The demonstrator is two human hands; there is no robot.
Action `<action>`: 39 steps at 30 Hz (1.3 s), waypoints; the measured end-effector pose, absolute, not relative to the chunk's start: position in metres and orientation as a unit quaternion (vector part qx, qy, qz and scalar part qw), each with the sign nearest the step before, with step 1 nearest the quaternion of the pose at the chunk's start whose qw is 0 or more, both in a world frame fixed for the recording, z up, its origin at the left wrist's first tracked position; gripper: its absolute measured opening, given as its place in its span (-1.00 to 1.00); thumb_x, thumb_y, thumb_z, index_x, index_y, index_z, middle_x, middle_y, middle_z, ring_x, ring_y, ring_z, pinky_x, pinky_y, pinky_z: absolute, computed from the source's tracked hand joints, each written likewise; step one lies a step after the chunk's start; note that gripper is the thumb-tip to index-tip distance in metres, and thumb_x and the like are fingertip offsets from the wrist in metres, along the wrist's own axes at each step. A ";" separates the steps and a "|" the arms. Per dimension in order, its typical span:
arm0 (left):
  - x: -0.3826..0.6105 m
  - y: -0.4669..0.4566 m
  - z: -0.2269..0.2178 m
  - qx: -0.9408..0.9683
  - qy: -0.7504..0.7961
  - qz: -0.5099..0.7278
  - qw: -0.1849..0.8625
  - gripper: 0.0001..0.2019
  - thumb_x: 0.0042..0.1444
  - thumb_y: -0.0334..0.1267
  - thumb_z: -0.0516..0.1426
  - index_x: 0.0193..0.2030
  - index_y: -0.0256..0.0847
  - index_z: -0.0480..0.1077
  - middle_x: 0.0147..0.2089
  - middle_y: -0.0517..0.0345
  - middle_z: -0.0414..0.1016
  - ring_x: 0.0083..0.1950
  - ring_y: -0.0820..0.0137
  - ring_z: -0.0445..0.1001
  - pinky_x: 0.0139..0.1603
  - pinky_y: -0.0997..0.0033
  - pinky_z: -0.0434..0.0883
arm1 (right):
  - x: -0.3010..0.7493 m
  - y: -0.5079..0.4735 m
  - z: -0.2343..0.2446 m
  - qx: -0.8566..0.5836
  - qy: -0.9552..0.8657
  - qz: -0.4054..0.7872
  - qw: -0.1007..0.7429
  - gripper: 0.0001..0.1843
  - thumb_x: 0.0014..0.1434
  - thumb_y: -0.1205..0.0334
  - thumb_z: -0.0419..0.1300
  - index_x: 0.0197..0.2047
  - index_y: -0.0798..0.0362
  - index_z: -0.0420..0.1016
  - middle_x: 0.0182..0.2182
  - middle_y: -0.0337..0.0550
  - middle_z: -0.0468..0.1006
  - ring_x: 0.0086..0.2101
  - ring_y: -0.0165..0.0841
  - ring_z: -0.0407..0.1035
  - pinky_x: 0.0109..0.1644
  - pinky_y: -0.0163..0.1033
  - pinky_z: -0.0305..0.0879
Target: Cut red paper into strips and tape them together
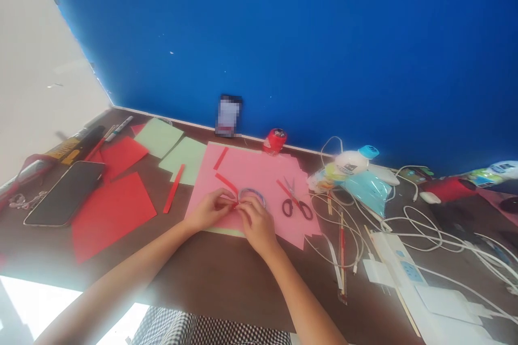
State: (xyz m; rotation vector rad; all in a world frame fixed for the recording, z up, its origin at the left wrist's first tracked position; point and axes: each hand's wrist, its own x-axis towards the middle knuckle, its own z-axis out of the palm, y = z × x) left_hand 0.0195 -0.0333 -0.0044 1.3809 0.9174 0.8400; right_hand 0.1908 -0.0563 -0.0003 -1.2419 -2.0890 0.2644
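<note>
Over the pink paper (254,167), my left hand (210,209) and my right hand (257,223) meet, fingertips pinched together on a small red paper strip (235,205). Most of that strip is hidden by the fingers. Just beyond them lies another red length (226,182); whether it joins the held piece I cannot tell. A clear tape roll (251,192) sits behind my right hand, partly covered by it. Farther back on the pink sheet is a short red strip (220,158). To the right, dark-handled scissors (298,207) lie with their blades apart, near another red strip.
Left of the pink paper are green sheets (158,137), red sheets (113,215), a long red strip (174,188) and a black phone (65,194). Another phone (229,116) leans against the blue wall beside a red container (275,141). White cables and a power strip (400,264) crowd the right.
</note>
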 end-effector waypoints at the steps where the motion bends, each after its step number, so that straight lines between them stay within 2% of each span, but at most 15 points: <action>1: 0.020 -0.033 -0.005 0.598 0.395 0.361 0.597 -0.78 0.06 -0.20 0.10 -0.15 -0.19 0.28 -0.21 0.04 0.54 -0.11 0.31 0.49 -0.09 0.30 0.40 | 0.190 -0.056 -0.001 -0.479 -0.804 0.101 0.338 -0.80 0.17 0.39 0.00 -0.27 0.04 0.43 -0.25 -0.14 0.46 -0.26 -0.38 0.38 -0.26 -0.27 0.34; 15: 0.020 -0.032 -0.005 0.637 0.406 0.350 0.554 -0.85 0.03 -0.29 0.08 -0.23 -0.22 0.38 -0.23 0.08 0.52 -0.17 0.33 0.50 -0.14 0.36 0.43 | 0.187 -0.055 -0.006 -0.481 -0.807 0.067 0.336 -0.80 0.17 0.38 0.00 -0.26 0.04 0.43 -0.26 -0.15 0.48 -0.27 -0.37 0.39 -0.30 -0.28 0.32; 28: 0.020 -0.030 -0.008 0.639 0.408 0.352 0.550 -0.77 -0.04 -0.40 0.07 -0.20 -0.21 0.40 -0.18 0.08 0.51 -0.12 0.33 0.49 -0.08 0.33 0.42 | 0.183 -0.059 -0.009 -0.481 -0.816 -0.038 0.319 -0.74 0.14 0.47 -0.02 -0.24 0.06 0.46 -0.30 -0.14 0.52 -0.31 -0.35 0.39 -0.36 -0.27 0.30; 39: 0.021 -0.032 -0.004 0.596 0.440 0.347 0.574 -0.73 -0.08 -0.43 0.10 -0.17 -0.22 0.39 -0.15 0.05 0.53 -0.07 0.29 0.48 -0.05 0.29 0.44 | 0.182 -0.059 -0.009 -0.470 -0.820 -0.086 0.315 -0.73 0.16 0.44 -0.01 -0.20 0.03 0.47 -0.32 -0.13 0.52 -0.37 -0.36 0.37 -0.39 -0.27 0.25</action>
